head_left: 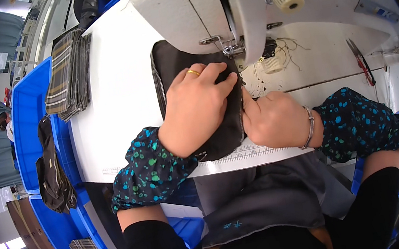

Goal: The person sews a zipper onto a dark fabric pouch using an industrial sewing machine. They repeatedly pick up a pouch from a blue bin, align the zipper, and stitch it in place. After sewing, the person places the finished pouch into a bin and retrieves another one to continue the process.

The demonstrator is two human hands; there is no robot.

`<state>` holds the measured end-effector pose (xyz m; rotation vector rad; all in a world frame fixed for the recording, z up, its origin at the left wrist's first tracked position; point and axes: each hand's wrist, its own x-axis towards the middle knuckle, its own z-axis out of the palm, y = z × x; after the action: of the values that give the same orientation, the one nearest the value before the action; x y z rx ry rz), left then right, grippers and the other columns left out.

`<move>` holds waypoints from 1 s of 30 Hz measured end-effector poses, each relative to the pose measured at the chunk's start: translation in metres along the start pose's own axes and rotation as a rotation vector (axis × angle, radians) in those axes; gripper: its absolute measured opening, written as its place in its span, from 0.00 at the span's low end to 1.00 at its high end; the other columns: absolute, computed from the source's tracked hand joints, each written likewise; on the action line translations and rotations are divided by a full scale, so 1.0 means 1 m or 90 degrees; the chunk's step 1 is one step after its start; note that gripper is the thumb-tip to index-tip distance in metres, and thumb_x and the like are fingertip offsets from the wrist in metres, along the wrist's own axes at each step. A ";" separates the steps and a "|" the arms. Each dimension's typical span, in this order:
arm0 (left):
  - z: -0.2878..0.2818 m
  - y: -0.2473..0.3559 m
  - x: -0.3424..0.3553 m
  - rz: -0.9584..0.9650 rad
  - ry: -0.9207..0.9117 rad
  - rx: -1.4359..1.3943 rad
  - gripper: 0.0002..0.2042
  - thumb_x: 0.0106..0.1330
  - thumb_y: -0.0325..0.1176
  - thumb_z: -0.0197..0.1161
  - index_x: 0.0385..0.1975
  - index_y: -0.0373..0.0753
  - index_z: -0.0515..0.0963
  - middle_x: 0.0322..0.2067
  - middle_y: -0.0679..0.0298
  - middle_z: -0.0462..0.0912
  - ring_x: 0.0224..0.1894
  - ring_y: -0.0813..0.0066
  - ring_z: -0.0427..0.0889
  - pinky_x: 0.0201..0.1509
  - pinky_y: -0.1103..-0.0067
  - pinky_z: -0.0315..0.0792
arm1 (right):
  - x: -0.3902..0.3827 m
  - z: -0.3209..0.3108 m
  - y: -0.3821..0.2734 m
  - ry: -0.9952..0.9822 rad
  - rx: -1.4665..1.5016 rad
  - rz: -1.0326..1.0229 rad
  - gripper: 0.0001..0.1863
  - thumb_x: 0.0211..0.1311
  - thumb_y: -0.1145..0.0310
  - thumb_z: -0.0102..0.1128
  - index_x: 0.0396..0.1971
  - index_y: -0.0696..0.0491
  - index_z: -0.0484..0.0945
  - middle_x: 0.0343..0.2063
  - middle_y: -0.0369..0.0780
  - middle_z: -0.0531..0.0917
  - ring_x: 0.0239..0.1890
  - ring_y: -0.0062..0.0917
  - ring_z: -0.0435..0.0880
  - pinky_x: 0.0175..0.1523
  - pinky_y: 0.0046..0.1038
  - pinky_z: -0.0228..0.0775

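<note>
A dark fabric piece (171, 56) with a zipper along its left edge, like a pouch or bag panel, lies under the sewing machine (176, 4). Its right edge runs up to the metal presser foot (232, 49). My left hand (196, 104) presses flat on top of the fabric, fingers somewhat apart, a ring on one finger. Close by on the right, my right hand (275, 117) is closed at the fabric's right edge, index finger pointing along the seam. Its curled fingers and thumb are partly hidden.
Plaid fabric pieces (65, 75) are stacked at the table's left. Blue bins (31, 105) stand beyond, with dark fabric (53, 172) draped over one. Red-handled scissors (363, 66) and loose threads (293, 51) lie right of the needle. A ruler strip (265, 149) follows the front edge.
</note>
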<state>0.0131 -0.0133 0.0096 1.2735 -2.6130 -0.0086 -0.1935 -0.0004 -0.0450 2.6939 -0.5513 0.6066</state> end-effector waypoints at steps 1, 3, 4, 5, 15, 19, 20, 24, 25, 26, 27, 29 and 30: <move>0.001 -0.004 0.003 0.007 0.013 -0.005 0.19 0.55 0.25 0.68 0.48 0.42 0.88 0.52 0.61 0.87 0.48 0.58 0.85 0.53 0.66 0.78 | 0.002 0.000 0.003 -0.004 -0.001 0.004 0.13 0.48 0.66 0.63 0.27 0.61 0.85 0.37 0.66 0.87 0.16 0.24 0.81 0.20 0.25 0.68; 0.008 -0.014 0.007 0.022 0.038 -0.013 0.19 0.56 0.25 0.67 0.49 0.42 0.88 0.52 0.60 0.87 0.50 0.57 0.86 0.56 0.65 0.76 | 0.004 0.001 0.006 -0.017 -0.002 0.012 0.15 0.48 0.66 0.63 0.29 0.63 0.86 0.39 0.67 0.87 0.16 0.24 0.81 0.20 0.25 0.69; 0.010 -0.018 0.008 0.025 0.046 -0.017 0.19 0.57 0.25 0.67 0.49 0.42 0.88 0.52 0.58 0.87 0.53 0.56 0.85 0.59 0.63 0.74 | 0.004 0.003 0.008 -0.026 -0.002 0.017 0.15 0.49 0.66 0.63 0.30 0.64 0.86 0.39 0.67 0.86 0.15 0.24 0.81 0.20 0.25 0.69; 0.010 -0.021 0.008 0.028 0.043 -0.023 0.19 0.57 0.24 0.66 0.50 0.42 0.88 0.52 0.57 0.87 0.53 0.55 0.85 0.59 0.63 0.74 | 0.004 0.003 0.008 -0.035 -0.003 0.022 0.16 0.49 0.66 0.63 0.31 0.65 0.87 0.39 0.67 0.86 0.15 0.24 0.81 0.20 0.25 0.69; -0.020 0.006 -0.016 0.069 -0.096 -0.136 0.21 0.59 0.29 0.64 0.54 0.36 0.82 0.54 0.56 0.84 0.57 0.55 0.83 0.67 0.55 0.72 | -0.005 -0.021 -0.010 -0.037 0.045 0.003 0.14 0.46 0.66 0.62 0.26 0.64 0.84 0.37 0.66 0.86 0.17 0.24 0.81 0.20 0.24 0.68; -0.013 0.014 -0.018 0.059 -0.086 -0.114 0.22 0.57 0.29 0.65 0.55 0.37 0.83 0.55 0.59 0.83 0.59 0.57 0.82 0.66 0.56 0.74 | -0.007 -0.025 -0.012 -0.033 0.035 -0.007 0.13 0.45 0.66 0.62 0.23 0.62 0.83 0.35 0.65 0.87 0.18 0.24 0.80 0.21 0.24 0.65; -0.011 0.014 -0.019 0.055 -0.085 -0.112 0.23 0.57 0.28 0.65 0.55 0.38 0.83 0.56 0.59 0.83 0.59 0.57 0.82 0.66 0.56 0.74 | -0.007 -0.026 -0.012 -0.026 0.030 -0.005 0.12 0.45 0.66 0.62 0.22 0.62 0.82 0.35 0.65 0.87 0.17 0.24 0.80 0.21 0.24 0.64; -0.012 0.016 -0.021 0.042 -0.090 -0.082 0.23 0.55 0.27 0.65 0.55 0.39 0.83 0.56 0.60 0.83 0.60 0.58 0.82 0.65 0.57 0.74 | -0.007 -0.022 -0.012 -0.020 0.051 -0.005 0.12 0.45 0.65 0.62 0.22 0.61 0.83 0.34 0.62 0.87 0.17 0.23 0.79 0.21 0.24 0.63; -0.012 0.017 -0.021 0.040 -0.090 -0.080 0.23 0.55 0.27 0.66 0.55 0.39 0.83 0.56 0.61 0.83 0.60 0.58 0.82 0.65 0.57 0.74 | -0.007 -0.022 -0.012 -0.015 0.051 -0.007 0.12 0.45 0.65 0.62 0.22 0.61 0.83 0.33 0.62 0.87 0.17 0.23 0.79 0.21 0.24 0.63; -0.012 0.017 -0.021 0.037 -0.090 -0.079 0.23 0.55 0.27 0.66 0.55 0.39 0.83 0.56 0.61 0.83 0.60 0.58 0.82 0.66 0.57 0.74 | -0.007 -0.021 -0.012 -0.011 0.051 -0.010 0.12 0.45 0.65 0.62 0.22 0.61 0.83 0.33 0.61 0.87 0.17 0.23 0.79 0.21 0.24 0.63; -0.012 0.018 -0.021 0.033 -0.089 -0.077 0.23 0.56 0.27 0.66 0.55 0.39 0.83 0.56 0.61 0.83 0.60 0.58 0.82 0.66 0.56 0.74 | -0.006 -0.020 -0.011 -0.001 0.043 -0.008 0.12 0.45 0.66 0.62 0.22 0.61 0.83 0.32 0.60 0.88 0.17 0.23 0.79 0.21 0.24 0.64; -0.011 0.018 -0.020 0.027 -0.075 -0.049 0.23 0.55 0.27 0.66 0.55 0.39 0.83 0.56 0.61 0.83 0.60 0.58 0.82 0.65 0.56 0.75 | -0.005 -0.016 -0.010 0.019 0.027 -0.004 0.11 0.45 0.66 0.62 0.22 0.61 0.82 0.32 0.59 0.88 0.17 0.23 0.80 0.21 0.24 0.66; -0.011 0.017 -0.019 0.024 -0.066 -0.036 0.23 0.55 0.27 0.66 0.55 0.39 0.84 0.56 0.61 0.84 0.59 0.58 0.82 0.65 0.56 0.75 | -0.005 -0.013 -0.008 0.025 0.022 0.001 0.11 0.45 0.66 0.63 0.22 0.61 0.83 0.32 0.59 0.88 0.16 0.23 0.80 0.21 0.24 0.67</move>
<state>0.0131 0.0133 0.0178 1.2355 -2.7032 -0.1459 -0.1983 0.0128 -0.0376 2.7074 -0.5381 0.6738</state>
